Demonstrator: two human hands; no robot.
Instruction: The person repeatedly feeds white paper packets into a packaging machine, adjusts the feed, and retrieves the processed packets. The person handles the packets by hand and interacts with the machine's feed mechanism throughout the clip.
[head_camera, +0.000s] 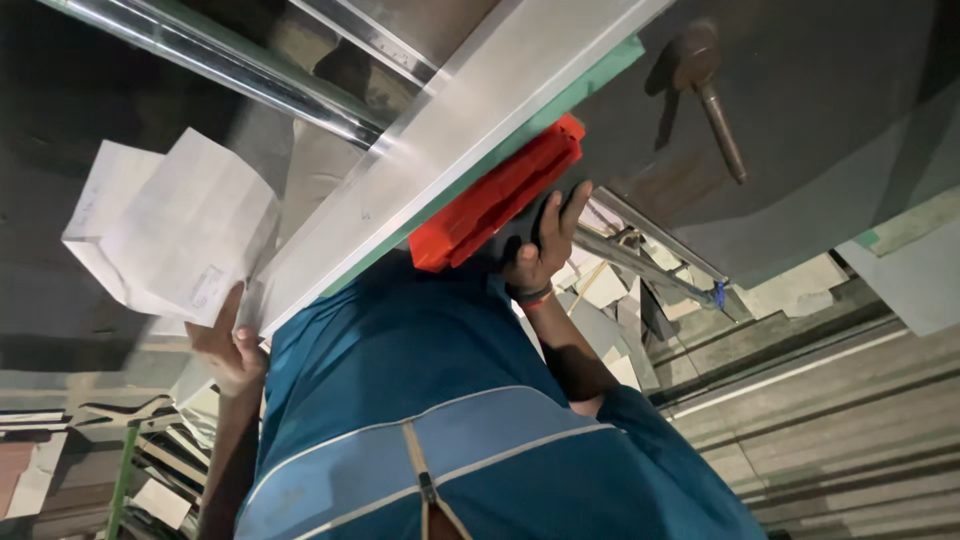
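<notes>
Red stack (497, 195) is propped by right hand (545, 250), fingers spread flat against it; white papers (175, 230) are pinched in left hand (232, 350). Risk: stack could be dropped if pressure eases.

We see our left hand (232, 350) holding white paper sheets (175, 230) up by a corner. Our right hand (545, 250) presses flat against a red folded stack (500, 195) under a long silver bar (450, 140). Our blue shirt (440, 400) fills the middle. A shiny pipe (230, 70) runs above.
</notes>
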